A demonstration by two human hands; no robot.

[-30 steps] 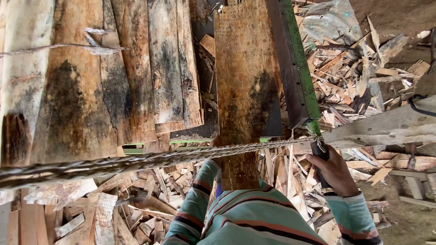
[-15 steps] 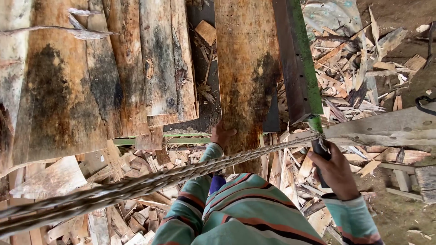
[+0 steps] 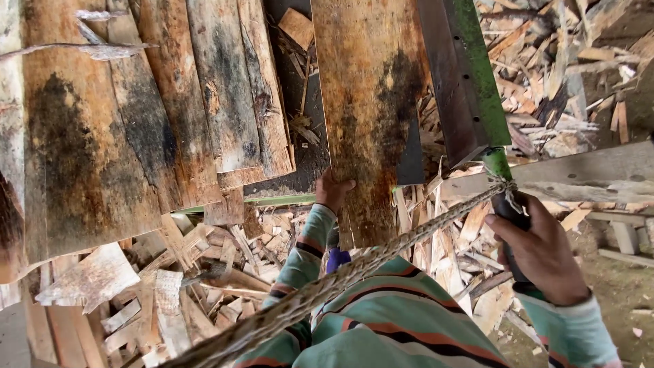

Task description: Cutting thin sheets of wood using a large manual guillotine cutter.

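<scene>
My left hand (image 3: pixel 332 189) grips the near left edge of a long, dark-stained wooden board (image 3: pixel 370 102) that runs away from me. My right hand (image 3: pixel 541 251) is closed around the dark handle (image 3: pixel 507 208) of a long blade arm with a green edge (image 3: pixel 470 75), which lies along the board's right side. A braided rope (image 3: pixel 381 255) is tied at the handle and runs down to the lower left, across my striped sleeves.
Several other stained boards (image 3: pixel 136 123) lie stacked to the left. Heaps of wood scraps and offcuts (image 3: pixel 170 286) cover the ground below and at the right (image 3: pixel 572 75). A pale plank (image 3: pixel 599 170) crosses at the right.
The view has shifted closer and the rope now slants more steeply. My left hand has come up onto the board's edge. My right hand has stayed on the handle.
</scene>
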